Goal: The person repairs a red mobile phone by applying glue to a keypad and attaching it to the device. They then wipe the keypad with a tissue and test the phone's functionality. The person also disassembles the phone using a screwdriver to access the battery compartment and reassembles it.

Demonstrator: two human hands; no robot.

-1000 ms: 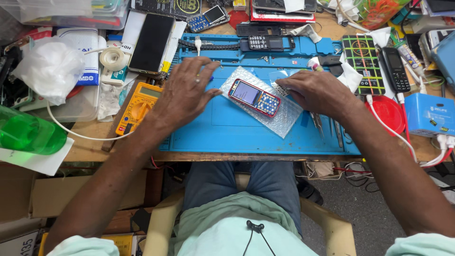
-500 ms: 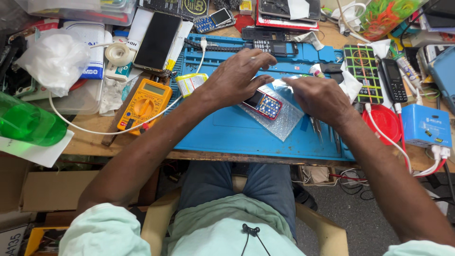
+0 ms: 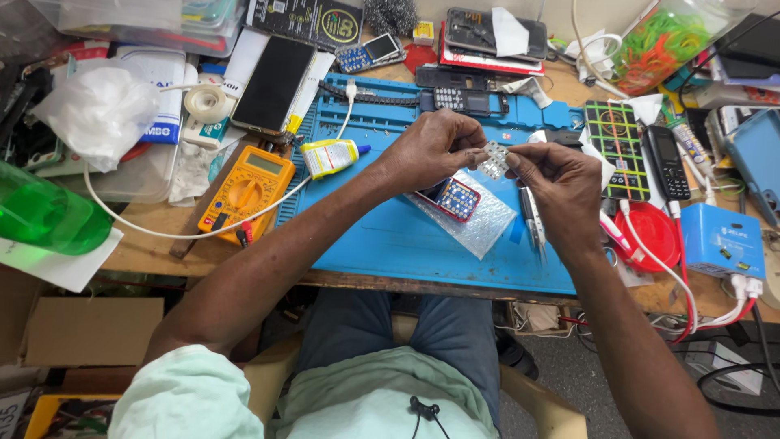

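My left hand (image 3: 431, 149) and my right hand (image 3: 551, 174) meet above the blue work mat (image 3: 390, 244). Between their fingertips they pinch a small pale keypad sheet (image 3: 493, 160). Below them a small keypad phone (image 3: 452, 199) with its red and blue keys showing lies on a piece of bubble wrap (image 3: 479, 223). Metal tweezers (image 3: 530, 219) lie on the mat just under my right hand.
A yellow multimeter (image 3: 246, 189) and a small glue bottle (image 3: 331, 156) sit left of the mat. A red round lid (image 3: 652, 233), a blue box (image 3: 721, 241) with cables and a black phone (image 3: 667, 161) lie right. A green bottle (image 3: 45, 215) stands far left.
Both hands have lifted off the phone on the bubble wrap and come together above it, now pinching the small keypad sheet. The camera view has shifted slightly.
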